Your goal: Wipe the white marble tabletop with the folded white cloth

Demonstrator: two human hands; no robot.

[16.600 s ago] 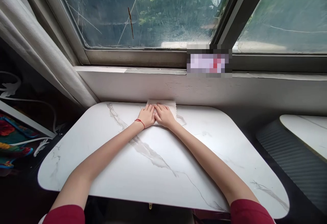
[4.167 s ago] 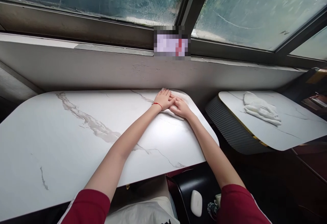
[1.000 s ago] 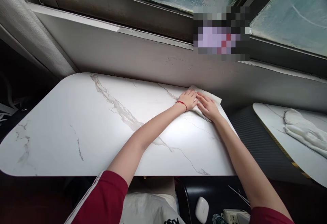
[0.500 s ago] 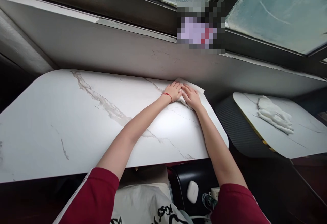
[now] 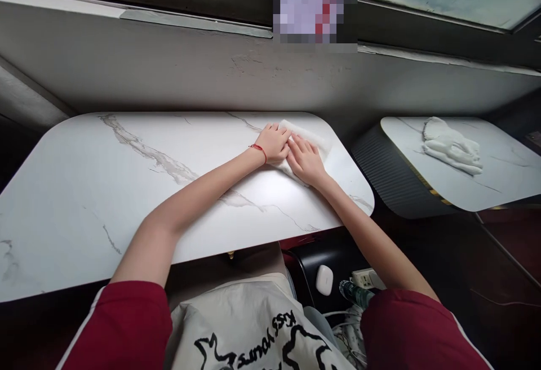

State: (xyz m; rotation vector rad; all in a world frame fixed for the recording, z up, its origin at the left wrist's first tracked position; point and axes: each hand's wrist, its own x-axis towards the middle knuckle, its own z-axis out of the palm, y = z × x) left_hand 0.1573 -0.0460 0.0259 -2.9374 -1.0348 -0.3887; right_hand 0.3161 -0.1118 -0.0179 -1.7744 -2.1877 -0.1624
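Note:
A folded white cloth point(image 5: 319, 138) lies against the white marble-patterned tabletop point(image 5: 228, 145), towards its far right corner. My left hand point(image 5: 274, 143) is closed on the cloth's left part, fingers bent over it and a red string bracelet round the wrist. Beside it, almost touching, my right hand point(image 5: 305, 159) presses and grips the cloth from the right. Both palms and the cloth's underside are hidden.
To the right stands another marble-patterned table point(image 5: 507, 159) with a crumpled white cloth point(image 5: 452, 146) on it. A wall point(image 5: 190, 71) runs behind both tables. Below the near edge are a white rounded case point(image 5: 324, 280), a power strip point(image 5: 367, 279) and cables point(image 5: 349, 336).
Both hands have drawn the cloth back from the tabletop's far right edge, leftwards and a little nearer. The view has tilted down, showing more of my lap.

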